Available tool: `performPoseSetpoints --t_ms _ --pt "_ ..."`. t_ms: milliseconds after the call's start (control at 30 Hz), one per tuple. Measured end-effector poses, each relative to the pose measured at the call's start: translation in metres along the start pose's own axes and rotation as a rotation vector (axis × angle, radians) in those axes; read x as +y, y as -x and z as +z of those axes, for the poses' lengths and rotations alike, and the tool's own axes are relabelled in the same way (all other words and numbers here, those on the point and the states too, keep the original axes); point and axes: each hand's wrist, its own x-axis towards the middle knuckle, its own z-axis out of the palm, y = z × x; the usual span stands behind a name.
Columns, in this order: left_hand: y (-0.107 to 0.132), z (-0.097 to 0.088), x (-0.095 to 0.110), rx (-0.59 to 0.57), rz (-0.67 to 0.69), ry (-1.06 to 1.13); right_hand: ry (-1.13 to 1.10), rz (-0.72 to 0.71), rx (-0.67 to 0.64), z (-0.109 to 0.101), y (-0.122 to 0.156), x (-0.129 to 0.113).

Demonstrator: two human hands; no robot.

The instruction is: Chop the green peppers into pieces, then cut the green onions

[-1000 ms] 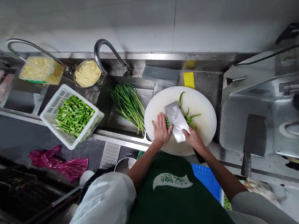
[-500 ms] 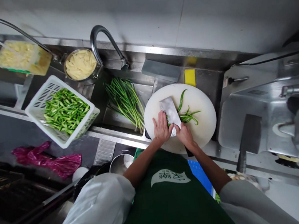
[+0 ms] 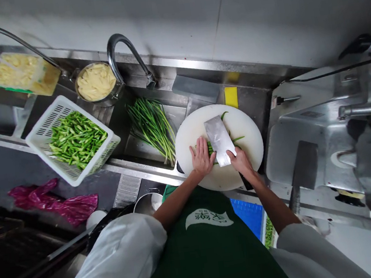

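My right hand (image 3: 241, 161) is closed round the dark handle of a cleaver (image 3: 219, 139), thumb and finger against the base of its broad blade. The blade covers part of several long green chili peppers (image 3: 239, 138) on a round white cutting board (image 3: 184, 127). Just left of the blade, my left hand (image 3: 202, 157) lies flat with fingers stretched out and thumb apart. Green pepper pieces (image 3: 210, 146) show between that hand and the cleaver; what lies beneath the palm is hidden.
Scallions (image 3: 152, 127) lie in the sink left of the board. Beyond are a white basket (image 3: 31, 138) of cut green peppers and a pot (image 3: 112, 98) of pale slices. A yellow sponge (image 3: 231, 97) sits behind the board. Another cleaver (image 3: 307, 164) lies on the right.
The cleaver and right hand have moved right, away from the left hand, opening a gap where green pieces show. More of the peppers is now covered by the blade.
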Motion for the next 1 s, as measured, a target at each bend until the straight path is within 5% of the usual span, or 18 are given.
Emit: performPoseSetpoints --t_ms 300,667,800,1000 --pt "-0.005 0.003 0.000 -0.010 0.012 0.023 0.052 0.033 -0.059 0.005 0.012 -0.003" --pt "-0.005 0.005 -0.002 -0.012 0.020 0.075 0.015 -0.003 -0.008 0.018 0.009 -0.050" --pt "-0.001 -0.002 -0.007 -0.032 0.050 0.066 0.001 -0.043 0.001 0.006 0.005 -0.034" --pt "0.010 -0.018 -0.007 0.007 0.000 0.030 -0.175 0.084 -0.010 -0.019 -0.003 0.012"
